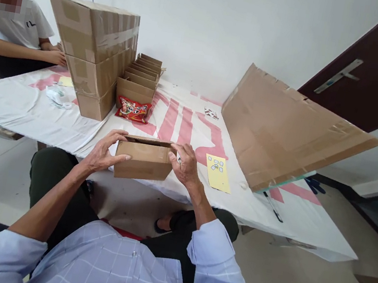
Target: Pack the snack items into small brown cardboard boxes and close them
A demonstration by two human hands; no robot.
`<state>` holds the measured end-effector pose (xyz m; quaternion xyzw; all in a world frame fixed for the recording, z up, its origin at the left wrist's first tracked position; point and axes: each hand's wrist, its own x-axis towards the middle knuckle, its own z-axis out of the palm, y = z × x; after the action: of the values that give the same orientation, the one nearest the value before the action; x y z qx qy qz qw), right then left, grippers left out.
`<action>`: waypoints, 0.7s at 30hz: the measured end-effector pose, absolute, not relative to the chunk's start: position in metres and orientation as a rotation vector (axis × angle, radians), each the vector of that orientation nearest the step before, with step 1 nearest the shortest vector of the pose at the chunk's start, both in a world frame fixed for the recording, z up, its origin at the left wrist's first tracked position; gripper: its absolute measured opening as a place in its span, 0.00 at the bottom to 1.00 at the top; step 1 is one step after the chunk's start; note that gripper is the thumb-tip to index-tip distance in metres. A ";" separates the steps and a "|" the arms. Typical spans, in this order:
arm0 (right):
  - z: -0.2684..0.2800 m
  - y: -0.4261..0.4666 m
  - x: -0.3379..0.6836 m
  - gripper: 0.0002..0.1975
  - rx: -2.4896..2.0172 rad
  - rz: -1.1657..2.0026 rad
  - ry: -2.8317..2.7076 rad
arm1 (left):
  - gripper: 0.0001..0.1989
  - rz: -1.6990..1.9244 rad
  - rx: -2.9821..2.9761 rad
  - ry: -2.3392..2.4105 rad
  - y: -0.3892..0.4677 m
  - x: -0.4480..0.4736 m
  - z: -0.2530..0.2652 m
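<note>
A small brown cardboard box [144, 163] is held at the table's front edge, tipped toward me, with a dark gap along its top edge. My left hand [105, 151] grips its left end, thumb along the near face and fingers over the top corner. On the right end my right hand [185, 163] closes over the upper corner in the same way. What is inside the box is hidden. Beyond it lies a red snack packet [133, 109], against a row of open-topped cardboard boxes [136, 88].
Tall stacked cartons [98, 54] stand at the left; a person [21, 34] sits beyond them. A large cardboard panel [293, 130] leans at the right. A yellow card [218, 173], a pen-like tool [274, 208] and a white bundle [58, 96] lie on the cloth-covered table [180, 189].
</note>
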<state>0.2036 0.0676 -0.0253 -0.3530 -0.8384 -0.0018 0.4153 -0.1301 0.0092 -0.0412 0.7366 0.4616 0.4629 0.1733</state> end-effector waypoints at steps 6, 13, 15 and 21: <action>-0.030 0.062 0.195 0.11 -0.896 0.073 -2.117 | 0.19 1.273 2.353 1.344 0.017 -0.133 -0.029; -0.038 0.054 0.175 0.13 -0.924 0.152 -2.000 | 0.13 0.751 2.505 1.642 0.019 -0.098 0.010; -0.042 0.052 0.167 0.12 -0.945 0.144 -1.960 | 0.12 0.643 2.498 1.674 0.022 -0.088 0.018; -0.050 0.049 0.152 0.11 -0.956 0.112 -1.894 | 0.14 0.593 2.524 1.629 0.030 -0.074 0.023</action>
<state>0.1519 0.0488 -0.0499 -0.3929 -0.7788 0.0460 0.4868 -0.0744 0.0304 0.0234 0.8236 0.5317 0.1934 0.0399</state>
